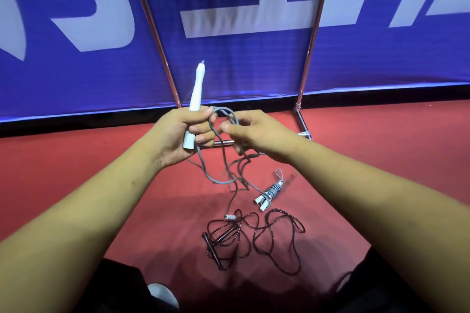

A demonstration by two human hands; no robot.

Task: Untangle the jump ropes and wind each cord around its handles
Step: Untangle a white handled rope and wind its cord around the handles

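Grey cord (223,109) is the step in hand. Your left hand (183,129) has its grip closed round the upright white handle (197,89), and your right hand (251,132) pinches a loop just beside it. The tail hangs to the red floor (101,160), near the wound bundle (270,192) and the loose black rope (254,234). Your next move is probably to free that loop before winding.

I have a single view, a wide-angle camera worn on the person's head. It faces forward and tilts steeply down along both forearms (101,198), so the left grip (181,132) and right grip (254,132) sit close, around mid-frame. The red floor (76,173) fills the lower half; the blue banner (254,63) rises just beyond it, its poles (157,40) bowed by the lens.
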